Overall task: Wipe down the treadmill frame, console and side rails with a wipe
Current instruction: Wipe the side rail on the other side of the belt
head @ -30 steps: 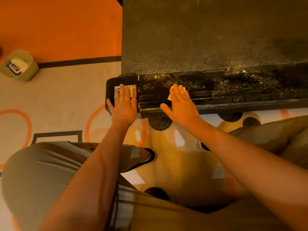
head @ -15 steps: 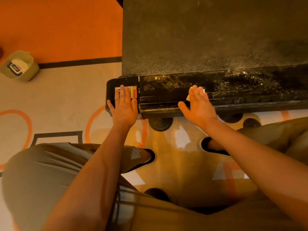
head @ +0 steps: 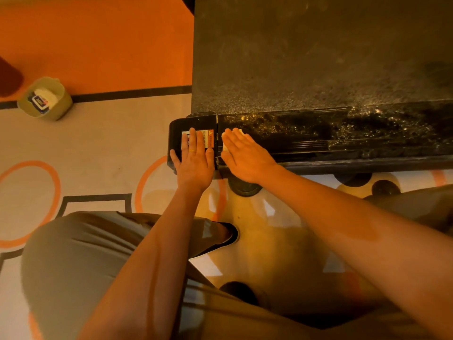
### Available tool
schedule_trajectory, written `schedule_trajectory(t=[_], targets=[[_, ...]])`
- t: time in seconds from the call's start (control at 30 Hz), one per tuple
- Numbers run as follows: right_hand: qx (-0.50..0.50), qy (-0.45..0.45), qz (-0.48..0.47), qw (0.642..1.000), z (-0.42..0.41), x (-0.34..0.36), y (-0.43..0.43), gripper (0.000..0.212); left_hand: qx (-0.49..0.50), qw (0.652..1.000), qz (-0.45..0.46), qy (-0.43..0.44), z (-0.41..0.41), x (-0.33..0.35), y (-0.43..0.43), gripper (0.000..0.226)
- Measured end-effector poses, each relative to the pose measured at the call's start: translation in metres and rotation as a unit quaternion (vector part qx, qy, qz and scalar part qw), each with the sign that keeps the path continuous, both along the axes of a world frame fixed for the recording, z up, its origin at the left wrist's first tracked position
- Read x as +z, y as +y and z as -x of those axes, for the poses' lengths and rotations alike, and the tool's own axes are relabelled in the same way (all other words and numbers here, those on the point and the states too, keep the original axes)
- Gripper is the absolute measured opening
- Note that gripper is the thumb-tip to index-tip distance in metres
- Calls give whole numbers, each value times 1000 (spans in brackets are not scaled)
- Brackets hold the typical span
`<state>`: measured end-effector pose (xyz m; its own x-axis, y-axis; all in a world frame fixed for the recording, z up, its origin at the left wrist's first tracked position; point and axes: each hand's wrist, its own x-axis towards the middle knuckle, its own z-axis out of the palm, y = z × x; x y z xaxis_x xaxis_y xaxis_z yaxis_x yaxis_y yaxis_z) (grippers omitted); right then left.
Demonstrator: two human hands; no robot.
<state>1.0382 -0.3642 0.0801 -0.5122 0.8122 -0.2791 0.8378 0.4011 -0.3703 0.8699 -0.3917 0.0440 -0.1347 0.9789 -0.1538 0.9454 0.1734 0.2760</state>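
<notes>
Pressing white wipe (head: 241, 132) onto glossy black side rail (head: 343, 143).
Right hand (head: 245, 158) flat atop it; left hand (head: 196, 163) flat, grasping nothing, on black plastic end cap (head: 175, 133).

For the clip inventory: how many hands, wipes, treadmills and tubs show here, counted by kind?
Hands: 2, left hand, right hand
Wipe: 1
Treadmill: 1
Tub: 1
Total: 5
</notes>
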Motion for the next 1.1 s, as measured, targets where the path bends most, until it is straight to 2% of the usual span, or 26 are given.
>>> schedule_trajectory(t=[0.2, 0.3, 0.43, 0.57, 0.67, 0.77, 0.9, 1.0, 1.1], targets=[[-32, -36, -20, 999, -67, -4, -5, 56, 5, 1000, -13, 10, -1, -2, -1, 58], [-48, -35, -29, 998, -44, -1, -6, 56, 3, 1000, -5, 10, 0, -4, 0, 59], [-21, -42, -51, 998, -17, -7, -4, 57, 6, 1000, 5, 3, 1, -3, 1, 60], [-47, -37, -46, 997, -75, -8, -5, 56, 9, 1000, -8, 6, -1, -2, -1, 60], [-83, -81, -74, 990, -110, -10, -13, 56, 11, 1000, -16, 6, -2, -3, -2, 59], [-129, -51, -63, 988, -79, -11, -16, 56, 8, 1000, -8, 6, -3, -2, 0, 59], [-91, -36, -72, 993, -52, -14, -12, 58, 5, 1000, -4, 4, -1, 0, 0, 58], [-84, -57, -65, 993, -91, -12, -10, 57, 6, 1000, -3, 3, -1, -1, 0, 59], [-143, -41, -73, 986, -138, -10, -18, 55, 7, 1000, -5, 8, 0, -4, 1, 60]])
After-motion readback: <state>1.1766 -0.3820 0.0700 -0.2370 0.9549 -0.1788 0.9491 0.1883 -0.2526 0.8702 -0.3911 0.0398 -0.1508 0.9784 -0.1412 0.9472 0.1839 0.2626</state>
